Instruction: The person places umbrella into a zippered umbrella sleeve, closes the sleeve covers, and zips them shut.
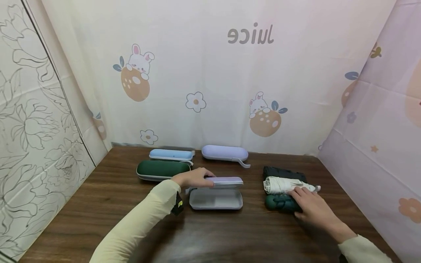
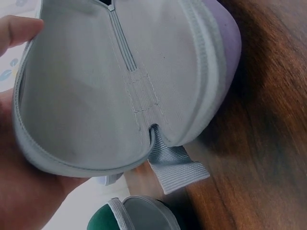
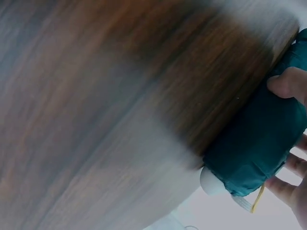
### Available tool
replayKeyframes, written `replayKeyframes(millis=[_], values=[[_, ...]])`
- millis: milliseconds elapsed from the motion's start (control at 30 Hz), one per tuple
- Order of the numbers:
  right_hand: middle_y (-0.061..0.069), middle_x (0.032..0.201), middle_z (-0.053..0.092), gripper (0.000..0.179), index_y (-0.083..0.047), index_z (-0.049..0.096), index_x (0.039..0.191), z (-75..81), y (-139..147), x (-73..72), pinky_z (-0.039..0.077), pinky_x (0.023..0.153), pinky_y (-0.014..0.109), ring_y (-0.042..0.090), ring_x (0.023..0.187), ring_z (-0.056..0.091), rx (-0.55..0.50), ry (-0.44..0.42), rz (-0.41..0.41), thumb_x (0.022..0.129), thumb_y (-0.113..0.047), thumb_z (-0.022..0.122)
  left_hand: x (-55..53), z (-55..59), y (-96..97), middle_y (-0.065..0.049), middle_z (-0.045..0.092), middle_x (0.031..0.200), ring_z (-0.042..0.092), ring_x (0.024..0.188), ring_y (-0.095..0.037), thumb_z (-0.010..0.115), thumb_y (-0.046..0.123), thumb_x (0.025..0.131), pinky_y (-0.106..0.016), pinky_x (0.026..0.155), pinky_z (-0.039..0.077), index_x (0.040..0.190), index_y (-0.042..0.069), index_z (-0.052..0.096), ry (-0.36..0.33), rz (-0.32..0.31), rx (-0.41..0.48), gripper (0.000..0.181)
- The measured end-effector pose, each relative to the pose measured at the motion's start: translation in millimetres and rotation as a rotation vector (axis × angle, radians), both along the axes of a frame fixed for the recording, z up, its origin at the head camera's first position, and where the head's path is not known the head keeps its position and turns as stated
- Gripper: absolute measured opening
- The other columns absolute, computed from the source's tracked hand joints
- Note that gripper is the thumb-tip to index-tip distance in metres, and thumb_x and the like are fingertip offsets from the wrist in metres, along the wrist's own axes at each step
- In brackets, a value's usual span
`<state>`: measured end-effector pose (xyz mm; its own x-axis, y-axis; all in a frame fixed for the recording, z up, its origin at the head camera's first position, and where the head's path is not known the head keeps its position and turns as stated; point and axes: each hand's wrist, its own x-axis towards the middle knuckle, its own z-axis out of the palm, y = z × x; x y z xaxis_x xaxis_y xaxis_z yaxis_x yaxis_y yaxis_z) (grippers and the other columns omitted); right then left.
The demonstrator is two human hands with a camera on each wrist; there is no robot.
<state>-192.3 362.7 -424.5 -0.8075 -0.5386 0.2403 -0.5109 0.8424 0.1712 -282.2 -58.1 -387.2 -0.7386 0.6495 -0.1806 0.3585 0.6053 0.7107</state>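
Left hand [image 1: 193,178]: grip clamped on raised lid [image 1: 228,180] of open lilac zip case [image 1: 215,200], mid-counter [image 1: 230,237]. Right hand [image 1: 312,206]: grip closed about dark green folded umbrella [image 1: 279,202], which lies well right of the case. Both long axes run left–right, near parallel; right hand nearer, at the umbrella's right end.

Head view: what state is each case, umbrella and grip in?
Front lavender case: open, lid raised, nothing visible inside
Back lavender case: closed
Light blue case: closed
Dark green case: looks closed
Black umbrella: folded
White umbrella: folded, rolled up
Green umbrella: folded
Left grip: holding the lid
Right grip: holding the green umbrella
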Motion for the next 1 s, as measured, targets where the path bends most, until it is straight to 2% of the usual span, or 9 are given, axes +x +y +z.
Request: replayKeyframes(millis=[167, 400, 567, 833, 1000], values=[[0.009, 0.104, 0.056, 0.062, -0.007, 0.061, 0.114, 0.9, 0, -1.6, 0.047, 0.069, 0.05, 0.029, 0.093, 0.055, 0.01, 0.02, 0.004, 0.061, -0.026, 0.086, -0.6, 0.9, -0.5, -0.003, 0.058, 0.128, 0.054, 0.114, -0.014, 0.061, 0.029, 0.09, -0.036, 0.092, 0.044, 0.132, 0.008, 0.057, 0.018, -0.006, -0.007, 0.047], [0.01, 0.101, 0.058, 0.06, -0.005, 0.064, 0.108, 7.5, -13, 3.3, 0.047, 0.067, 0.049, 0.029, 0.09, 0.057, -0.014, 0.052, 0.02, 0.058, -0.027, 0.086, 1.2, 4.0, -1.2, -0.004, 0.061, 0.123, 0.057, 0.107, -0.011, 0.06, 0.026, 0.09, -0.031, 0.088, 0.047, 0.128, 0.003, 0.06, 0.063, -0.042, -0.02, 0.044], [0.008, 0.1, 0.057, 0.058, -0.006, 0.064, 0.107, 10.9, -28, 5.0, 0.046, 0.066, 0.046, 0.027, 0.09, 0.056, -0.031, 0.087, 0.02, 0.059, -0.029, 0.085, 0.2, 3.5, -0.3, -0.004, 0.062, 0.121, 0.058, 0.106, -0.013, 0.062, 0.025, 0.089, -0.032, 0.088, 0.047, 0.126, 0.004, 0.061, 0.049, -0.032, -0.003, 0.042], [0.006, 0.099, 0.057, 0.058, -0.006, 0.064, 0.108, 16.5, -55, -5.7, 0.046, 0.067, 0.045, 0.024, 0.087, 0.052, -0.053, 0.132, 0.087, 0.058, -0.027, 0.085, -0.6, 2.7, 1.3, -0.004, 0.063, 0.119, 0.058, 0.104, -0.012, 0.064, 0.028, 0.089, -0.032, 0.087, 0.047, 0.125, 0.006, 0.062, 0.077, -0.037, -0.014, 0.042], [0.01, 0.102, 0.059, 0.057, -0.004, 0.065, 0.109, 22.5, -73, -7.9, 0.046, 0.066, 0.045, 0.027, 0.09, 0.054, -0.055, 0.135, 0.108, 0.06, -0.026, 0.084, 2.9, 4.3, 3.9, -0.002, 0.064, 0.116, 0.058, 0.1, -0.011, 0.064, 0.029, 0.089, -0.033, 0.086, 0.047, 0.124, 0.005, 0.063, 0.037, -0.028, 0.014, 0.042]])
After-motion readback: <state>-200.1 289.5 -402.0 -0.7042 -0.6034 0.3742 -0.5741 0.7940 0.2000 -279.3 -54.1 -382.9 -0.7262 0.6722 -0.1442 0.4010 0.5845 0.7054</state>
